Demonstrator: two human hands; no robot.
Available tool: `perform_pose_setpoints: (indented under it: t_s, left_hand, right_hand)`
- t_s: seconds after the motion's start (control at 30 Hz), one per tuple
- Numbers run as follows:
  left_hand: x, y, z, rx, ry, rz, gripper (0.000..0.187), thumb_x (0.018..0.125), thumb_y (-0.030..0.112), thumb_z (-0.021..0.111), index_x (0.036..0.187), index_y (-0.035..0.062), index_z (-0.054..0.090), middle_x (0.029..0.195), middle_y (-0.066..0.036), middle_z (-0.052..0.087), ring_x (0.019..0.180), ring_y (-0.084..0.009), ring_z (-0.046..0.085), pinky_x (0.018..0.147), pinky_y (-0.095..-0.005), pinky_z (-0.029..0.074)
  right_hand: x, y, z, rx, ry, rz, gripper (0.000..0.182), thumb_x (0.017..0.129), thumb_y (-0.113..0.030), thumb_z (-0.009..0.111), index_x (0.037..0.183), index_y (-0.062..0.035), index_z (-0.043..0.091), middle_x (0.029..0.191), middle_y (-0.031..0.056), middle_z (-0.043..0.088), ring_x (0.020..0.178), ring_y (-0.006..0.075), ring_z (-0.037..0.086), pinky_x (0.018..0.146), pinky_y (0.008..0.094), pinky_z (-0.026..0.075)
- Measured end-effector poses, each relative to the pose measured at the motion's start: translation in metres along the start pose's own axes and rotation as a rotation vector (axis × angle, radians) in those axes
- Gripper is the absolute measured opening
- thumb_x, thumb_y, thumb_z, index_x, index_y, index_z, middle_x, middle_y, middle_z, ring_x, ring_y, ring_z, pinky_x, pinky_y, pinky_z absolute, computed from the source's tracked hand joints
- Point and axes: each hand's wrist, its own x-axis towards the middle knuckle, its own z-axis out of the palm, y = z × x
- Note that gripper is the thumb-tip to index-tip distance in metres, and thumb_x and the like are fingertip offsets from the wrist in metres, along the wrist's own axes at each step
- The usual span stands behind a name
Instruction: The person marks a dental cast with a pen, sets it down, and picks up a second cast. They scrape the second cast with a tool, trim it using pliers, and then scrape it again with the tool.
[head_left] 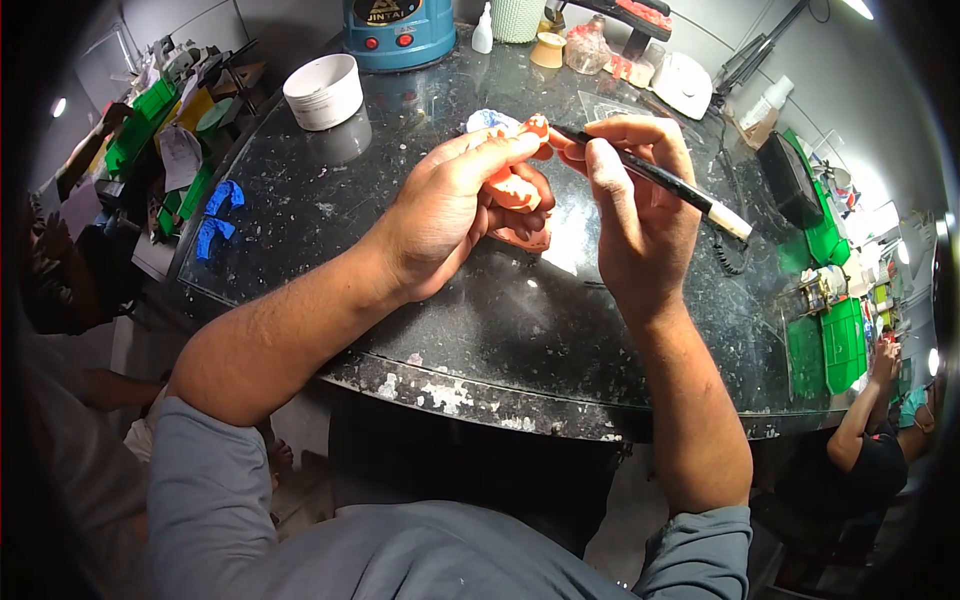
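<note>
1. Left hand (455, 205) is closed around an orange dental model (512, 190), thumb and fingers wrapped over it. The model sits above the dark worktop (480, 330), roughly at its centre; I can't tell whether the lower orange piece touches the glass.
2. Right hand (635, 215) pinches a black pen-like tool (660, 180) in a writing grip, tip meeting the model's top edge just right of the left fingertips. White rear end points away to the right, with a coiled cord (728, 255) trailing onto the worktop.
3. Risk: the tip works right beside the left fingertips. A slip off the model edge would likely jab them.
4. Risk: only the fingers support the model. Too much tool pressure could twist it out of the grip, or chip the thin orange edge.
5. Risk: the cord could snag on the worktop and tug the tool off line.
6. Pose: both forearms come in from the near edge of the worktop and converge, wrists raised, neither braced that I can see. The left wrist is bent inward; the right is straighter.
7. Further out: white tub (323, 90) at the worktop's far left, blue machine (398, 30) at the far edge, blue pieces (220, 215) at the left rim.
</note>
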Motion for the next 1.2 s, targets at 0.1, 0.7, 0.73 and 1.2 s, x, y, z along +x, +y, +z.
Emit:
perform_pose_setpoints:
  t_s: [0.1,0.7,0.73,1.2]
  left_hand:
    - [-0.001,0.002,0.002,-0.006,-0.001,-0.001,0.029,0.102,0.024,0.046,0.113,-0.0008,0.056,0.076,-0.004,0.057,0.066,-0.0109,0.052,0.066,-0.0253,0.046]
    - [-0.001,0.0,0.002,0.059,0.019,0.025,0.027,0.103,0.025,0.046,0.111,0.0007,0.056,0.078,-0.005,0.058,0.066,-0.0098,0.052,0.063,-0.0245,0.044]
    - [-0.001,0.001,0.002,0.058,0.019,0.025,0.027,0.103,0.025,0.046,0.111,0.0007,0.056,0.078,-0.005,0.058,0.066,-0.0098,0.052,0.063,-0.0245,0.044]
    - [0.002,-0.008,-0.006,-0.072,-0.035,0.104,0.05,0.102,0.042,0.032,0.116,0.0011,0.057,0.091,-0.006,0.063,0.083,-0.0145,0.061,0.08,-0.0304,0.049]
  right_hand:
    - [0.0,-0.001,0.001,-0.01,0.001,-0.008,0.016,0.091,-0.001,0.06,0.107,0.0018,0.056,0.099,0.0097,0.063,0.098,0.0171,0.067,0.089,0.0293,0.053]
    - [0.0,-0.002,0.001,0.002,0.014,-0.008,0.014,0.089,0.001,0.061,0.103,0.001,0.057,0.098,0.0083,0.062,0.097,0.0157,0.066,0.089,0.0294,0.054]
    - [0.0,-0.002,0.0,-0.007,0.006,-0.007,0.014,0.089,0.001,0.061,0.102,0.0011,0.056,0.097,0.0085,0.062,0.097,0.0159,0.066,0.089,0.0294,0.054]
    - [-0.001,-0.004,-0.001,-0.028,-0.002,-0.018,0.013,0.089,0.002,0.059,0.102,0.0021,0.056,0.099,0.0087,0.06,0.097,0.0165,0.066,0.089,0.0308,0.054]
